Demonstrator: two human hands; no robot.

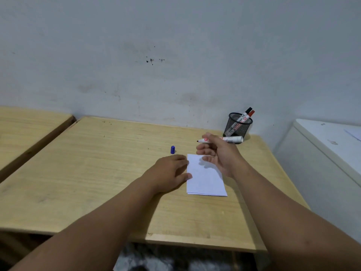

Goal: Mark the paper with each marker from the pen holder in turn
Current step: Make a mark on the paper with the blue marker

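Right hand (pixel 216 153) up above the paper (pixel 206 176), gripping an open marker (pixel 228 139) with its tip pointing left. Left hand (pixel 169 171) flat and loose on the desk (pixel 97 173), fingers touching the paper's left edge. Blue cap (pixel 172 149) standing nearby. Pen holder (pixel 237 125) at the back with two more markers (pixel 246 115).

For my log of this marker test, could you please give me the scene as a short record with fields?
right hand: holds uncapped white marker above the paper, tip pointing left
left hand: flat on the wooden table, at the white paper sheet left edge
blue cap: upright on table, beyond left hand
black mesh pen holder: two capped markers, black and red
paper marks: none clear
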